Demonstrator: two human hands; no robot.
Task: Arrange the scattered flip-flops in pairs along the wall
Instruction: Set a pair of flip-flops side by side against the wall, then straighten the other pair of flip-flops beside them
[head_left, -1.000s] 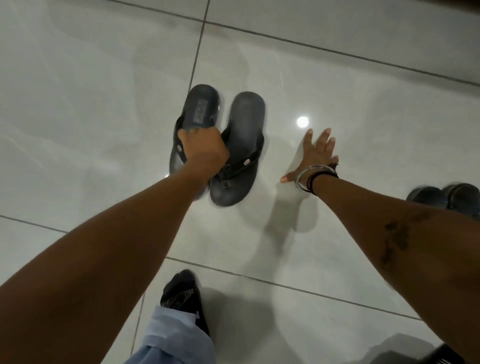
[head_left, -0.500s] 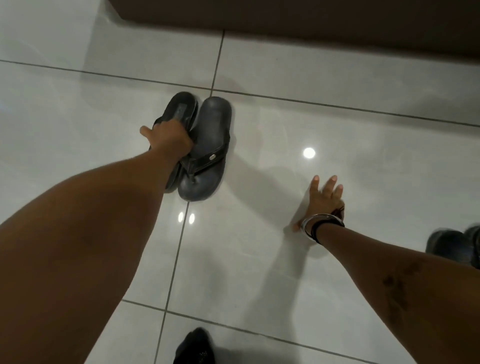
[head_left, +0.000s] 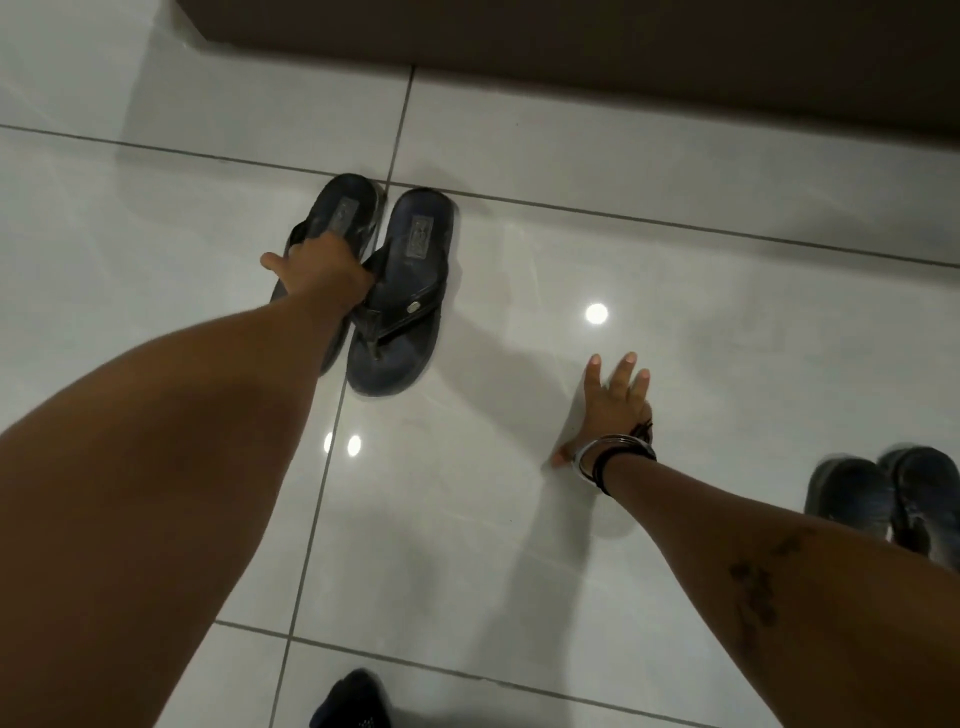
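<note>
Black flip-flops (head_left: 413, 260) had travelled with your left hand (head_left: 324, 273) across the floor (head_left: 675, 156) toward its far edge, where the dark wall (head_left: 571, 36) now showed. They lay side by side, just short of it. Your fingers were curled round their straps. Your right hand (head_left: 613, 405) stayed flat on the tiles, fingers spread. Another pair (head_left: 883, 499) sat blurred at the right edge. One more push probably remained.

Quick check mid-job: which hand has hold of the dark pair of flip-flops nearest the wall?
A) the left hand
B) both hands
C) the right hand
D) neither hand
A: the left hand grips the dark pair of flip-flops at the straps, while the right hand is off to the side, fingers spread, holding nothing.
</note>
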